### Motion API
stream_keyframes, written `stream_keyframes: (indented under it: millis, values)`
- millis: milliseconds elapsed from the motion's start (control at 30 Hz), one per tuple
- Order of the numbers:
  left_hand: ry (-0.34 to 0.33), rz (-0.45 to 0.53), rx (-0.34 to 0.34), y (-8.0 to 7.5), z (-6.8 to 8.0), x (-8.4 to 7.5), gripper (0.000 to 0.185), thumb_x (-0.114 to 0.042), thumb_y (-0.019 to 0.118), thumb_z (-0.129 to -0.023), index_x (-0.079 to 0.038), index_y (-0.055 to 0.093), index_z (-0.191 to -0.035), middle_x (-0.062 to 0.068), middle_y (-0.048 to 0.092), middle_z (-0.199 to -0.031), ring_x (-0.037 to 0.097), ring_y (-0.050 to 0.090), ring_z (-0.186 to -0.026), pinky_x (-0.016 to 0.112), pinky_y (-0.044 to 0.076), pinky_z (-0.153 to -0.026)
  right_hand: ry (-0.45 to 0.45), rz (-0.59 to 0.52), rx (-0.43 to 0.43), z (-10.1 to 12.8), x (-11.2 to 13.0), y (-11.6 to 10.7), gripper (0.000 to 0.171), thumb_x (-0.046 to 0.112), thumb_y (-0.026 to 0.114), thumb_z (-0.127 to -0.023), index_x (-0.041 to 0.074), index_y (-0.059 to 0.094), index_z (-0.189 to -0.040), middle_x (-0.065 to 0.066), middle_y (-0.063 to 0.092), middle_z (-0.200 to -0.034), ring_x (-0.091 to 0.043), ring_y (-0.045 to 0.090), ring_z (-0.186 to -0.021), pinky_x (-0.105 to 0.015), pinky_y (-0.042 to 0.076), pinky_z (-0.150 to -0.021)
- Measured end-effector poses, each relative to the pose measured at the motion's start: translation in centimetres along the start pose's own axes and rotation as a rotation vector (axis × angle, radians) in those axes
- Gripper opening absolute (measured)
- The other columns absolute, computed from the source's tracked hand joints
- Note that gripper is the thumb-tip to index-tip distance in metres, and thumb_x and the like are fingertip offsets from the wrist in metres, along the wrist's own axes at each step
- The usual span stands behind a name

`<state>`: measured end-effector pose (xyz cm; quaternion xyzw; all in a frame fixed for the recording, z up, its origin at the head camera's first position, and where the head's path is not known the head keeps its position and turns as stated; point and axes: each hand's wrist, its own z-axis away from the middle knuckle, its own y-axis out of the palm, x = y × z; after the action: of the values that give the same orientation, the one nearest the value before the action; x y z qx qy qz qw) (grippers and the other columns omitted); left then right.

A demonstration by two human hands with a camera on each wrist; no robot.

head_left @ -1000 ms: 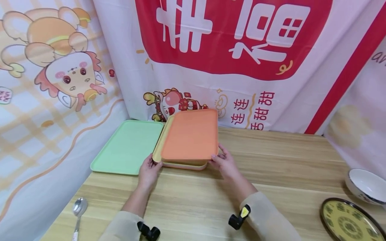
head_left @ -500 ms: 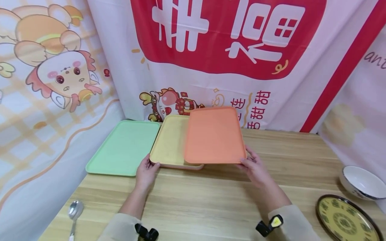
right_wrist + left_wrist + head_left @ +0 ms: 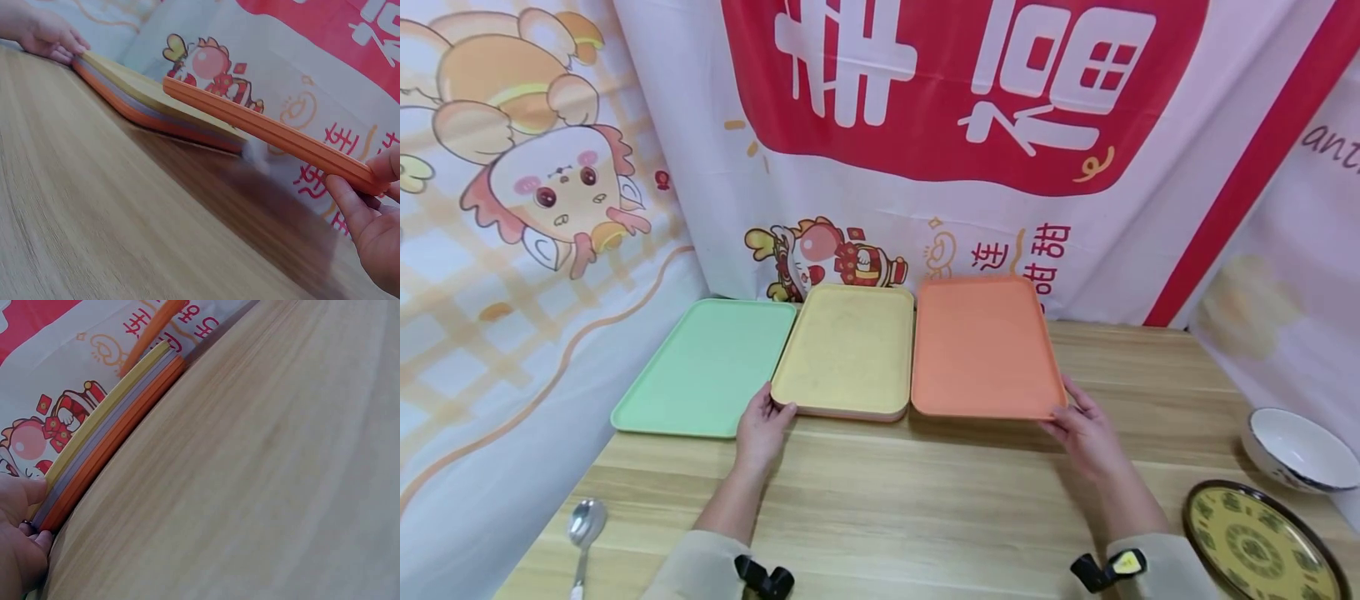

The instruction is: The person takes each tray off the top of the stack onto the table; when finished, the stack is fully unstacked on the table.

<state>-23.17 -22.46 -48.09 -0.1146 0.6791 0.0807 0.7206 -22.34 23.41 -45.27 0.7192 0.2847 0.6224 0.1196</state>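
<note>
An orange tray [image 3: 988, 350] hangs just above the table, its near right corner pinched by my right hand [image 3: 1086, 429]; the right wrist view shows the thumb on top and fingers beneath. To its left lies a stack of trays, with a yellow tray [image 3: 848, 350] uppermost and lilac and orange rims [image 3: 103, 444] below. My left hand [image 3: 762, 429] grips the stack's near left corner, thumb at the yellow rim and fingertips low on the side. A green tray [image 3: 711, 367] lies flat on the table left of the stack.
A metal spoon [image 3: 583, 533] lies at the table's front left. At the right stand a white bowl [image 3: 1300, 446] and a yellow patterned plate [image 3: 1258, 542] with a dark rim. A printed cloth [image 3: 880, 208] hangs directly behind the trays.
The orange tray has moved right in my right hand, from over the yellow tray to beside the stack, and sunk lower. My left hand has stayed at the stack's corner.
</note>
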Motion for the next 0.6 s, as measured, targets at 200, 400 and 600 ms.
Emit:
stream_keyframes:
  millis: [200, 400, 600]
  values:
    - [0.006, 0.006, 0.0, 0.0, -0.1, 0.2, 0.072, 0.002, 0.056, -0.096, 0.005, 0.014, -0.154, 0.028, 0.018, -0.159, 0.037, 0.021, -0.149, 0.042, 0.025, -0.125, 0.059, 0.086, -0.078, 0.0, -0.3, -1.0, 0.048, -0.012, 0.042, -0.097, 0.024, 0.055, -0.127, -0.001, 0.073, -0.096, -0.01, 0.07, -0.088, -0.023, 0.062, -0.08]
    - [0.008, 0.012, -0.004, 0.1, -0.2, 0.1, 0.072, 0.001, 0.056, -0.096, 0.005, 0.015, -0.154, 0.027, 0.02, -0.159, 0.037, 0.023, -0.149, 0.042, 0.026, -0.124, 0.119, 0.18, -0.115, -0.3, -1.0, -1.8, 0.047, -0.008, 0.045, -0.098, 0.018, 0.041, -0.137, 0.004, 0.071, -0.1, -0.006, 0.068, -0.092, -0.021, 0.061, -0.082]
    - [0.004, 0.014, -0.005, 0.0, -0.3, 0.3, 0.071, 0.002, 0.056, -0.096, 0.005, 0.014, -0.154, 0.027, 0.019, -0.159, 0.037, 0.022, -0.149, 0.042, 0.025, -0.124, 0.169, 0.245, -0.117, -0.8, -1.4, -1.9, 0.069, -0.006, 0.044, -0.099, -0.002, 0.004, -0.156, 0.008, 0.069, -0.103, -0.005, 0.067, -0.094, -0.019, 0.06, -0.084]
